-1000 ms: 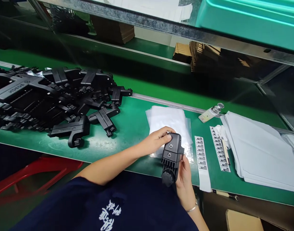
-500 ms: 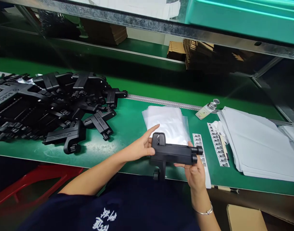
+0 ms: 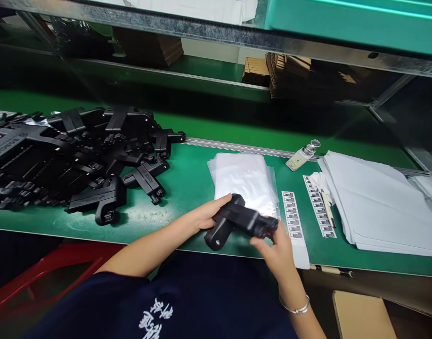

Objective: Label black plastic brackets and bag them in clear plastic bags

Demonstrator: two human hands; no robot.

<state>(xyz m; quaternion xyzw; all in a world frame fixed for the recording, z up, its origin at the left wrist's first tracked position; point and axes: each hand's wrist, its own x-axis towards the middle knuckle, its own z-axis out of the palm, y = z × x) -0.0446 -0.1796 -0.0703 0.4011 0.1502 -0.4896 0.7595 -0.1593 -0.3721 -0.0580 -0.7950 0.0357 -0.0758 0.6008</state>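
Both hands hold a black T-shaped plastic bracket (image 3: 239,219) above the table's front edge. My left hand (image 3: 210,212) grips its left end, where the crosspiece lies. My right hand (image 3: 277,247) has thumb and fingers closed on the knobbed right end. The bracket tilts down to the right. Just behind it lies a stack of clear plastic bags (image 3: 242,176). To the right of my right hand is a strip of printed labels (image 3: 291,214).
A heap of similar black brackets (image 3: 92,146) covers the left of the green table. At right are a second label strip (image 3: 318,207), a pen (image 3: 327,209), a small bottle (image 3: 300,159) and white sheets (image 3: 385,207). A metal shelf edge (image 3: 216,37) spans above.
The bracket has been turned over in my hands, so its crosspiece now slants differently and the right end dips. My right hand has shifted its grip slightly left and up.
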